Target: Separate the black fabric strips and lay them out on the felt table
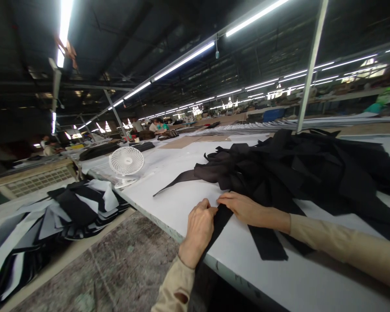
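Black fabric strip (221,225); flat, matte, straight-sided; runs to tbl edge (229,277)

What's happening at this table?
A person's left hand and right hand hold a black strip near the edge of a white table, fingers close together. A loose heap of black strips lies beyond the right hand. A white fan stands farther along the table, and black, grey and white pieces lie off to the left.

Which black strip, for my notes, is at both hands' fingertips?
The strip slanting to the table edge; others lie away from the left hand.
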Action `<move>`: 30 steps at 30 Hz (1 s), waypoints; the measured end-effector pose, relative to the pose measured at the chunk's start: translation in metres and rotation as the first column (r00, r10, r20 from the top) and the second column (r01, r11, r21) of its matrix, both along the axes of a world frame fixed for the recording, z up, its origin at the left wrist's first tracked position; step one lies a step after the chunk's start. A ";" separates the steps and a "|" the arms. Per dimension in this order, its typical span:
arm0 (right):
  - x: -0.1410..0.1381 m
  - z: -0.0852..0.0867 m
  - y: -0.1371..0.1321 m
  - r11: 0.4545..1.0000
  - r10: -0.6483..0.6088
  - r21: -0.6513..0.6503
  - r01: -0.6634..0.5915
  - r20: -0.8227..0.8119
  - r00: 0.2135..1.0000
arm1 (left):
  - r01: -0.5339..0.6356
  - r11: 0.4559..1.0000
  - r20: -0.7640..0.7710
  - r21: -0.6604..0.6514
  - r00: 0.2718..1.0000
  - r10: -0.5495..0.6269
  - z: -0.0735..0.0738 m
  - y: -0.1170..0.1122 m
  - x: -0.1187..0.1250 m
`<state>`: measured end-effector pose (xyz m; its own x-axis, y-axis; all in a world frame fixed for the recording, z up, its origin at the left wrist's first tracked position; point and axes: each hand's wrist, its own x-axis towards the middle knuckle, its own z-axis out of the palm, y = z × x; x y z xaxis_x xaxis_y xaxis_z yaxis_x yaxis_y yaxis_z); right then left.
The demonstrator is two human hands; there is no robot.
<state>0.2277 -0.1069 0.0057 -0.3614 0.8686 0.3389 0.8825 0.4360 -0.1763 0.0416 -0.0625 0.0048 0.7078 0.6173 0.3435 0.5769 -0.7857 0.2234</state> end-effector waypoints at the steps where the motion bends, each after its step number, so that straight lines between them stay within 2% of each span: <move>1: 0.003 -0.003 0.001 1.000 -0.010 0.001 0.010 -0.002 1.000 | -0.008 1.000 0.017 -0.029 1.000 0.008 0.000 0.001 0.000; 5: 0.007 -0.005 0.001 1.000 0.007 -0.015 -0.007 -0.010 1.000 | -0.019 0.977 0.129 -0.212 0.991 0.047 -0.001 -0.001 -0.022; 7: 0.006 -0.005 0.000 1.000 0.004 -0.030 -0.004 0.002 1.000 | 0.006 0.967 0.184 -0.253 0.982 0.042 -0.002 -0.007 -0.036; 10: 0.004 -0.002 -0.003 0.999 0.026 -0.035 -0.023 0.079 0.997 | 0.033 0.984 0.217 -0.174 0.976 0.005 -0.007 -0.014 -0.048; 13: 0.002 0.004 -0.007 0.995 0.092 -0.057 -0.083 0.179 0.980 | 0.018 0.999 0.161 -0.047 0.987 -0.010 -0.011 -0.018 -0.050; 15: -0.001 0.009 -0.009 0.995 0.096 -0.047 -0.088 0.209 0.973 | 0.003 1.000 0.115 -0.012 0.993 -0.002 -0.012 -0.017 -0.047; 19: -0.010 0.013 -0.010 0.996 0.054 0.069 -0.061 0.098 0.994 | -0.010 1.000 0.051 -0.007 0.999 0.011 -0.006 -0.012 -0.034; 23: -0.013 0.003 -0.005 0.997 0.079 0.002 -0.079 -0.045 0.996 | -0.013 1.000 0.017 0.013 1.000 0.013 -0.001 -0.006 -0.014; 26: -0.008 -0.004 -0.002 0.999 0.046 -0.016 -0.047 -0.065 0.997 | -0.035 0.996 0.071 -0.086 0.997 0.041 -0.001 -0.005 -0.015; 30: -0.006 -0.008 -0.002 0.999 0.038 -0.031 -0.041 -0.072 0.997 | -0.017 0.971 0.223 -0.238 0.972 0.072 -0.005 -0.011 -0.038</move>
